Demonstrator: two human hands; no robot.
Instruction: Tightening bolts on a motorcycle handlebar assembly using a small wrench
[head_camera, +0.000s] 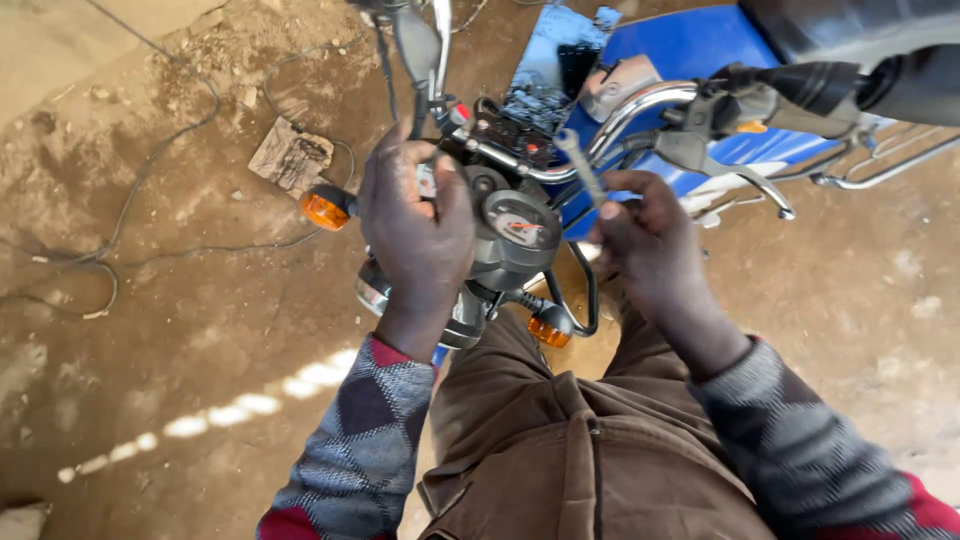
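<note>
Brown trousers (590, 460) fill the bottom of the head view, closest to the lens, with two sleeves of grey, dark and red diamond-patterned knit reaching forward from either side of them.

Further out, two bare hands work at the front of one motorcycle. One left hand (420, 225) lies over the left side of the instrument cluster (515, 235), its grip curled closed around the housing there, fingers wrapped over the top edge; what lies under the palm is hidden. One right hand (650, 240) has its grip closed on one slim metal wrench (583, 170), which stands nearly upright with its head just beside the chrome handlebar (640, 105). The tool sits to the right of the cluster and touches only the fingers, as far as can be seen.

One round gauge face shows on the cluster, between the two hands. Two orange turn signals are visible: one (325, 210) out to the left of the left hand, one (548, 330) below the cluster near the trousers. One brake lever (725, 165) hangs under the right handlebar end, and one black rubber handgrip (800, 85) runs off toward the upper right. One blue body panel (690, 50) lies behind the bars.

Bare dirt ground (180, 330) surrounds everything. One flat scrap of wood (290, 155) rests on it at upper left, with thin cables (140, 180) trailing nearby.
</note>
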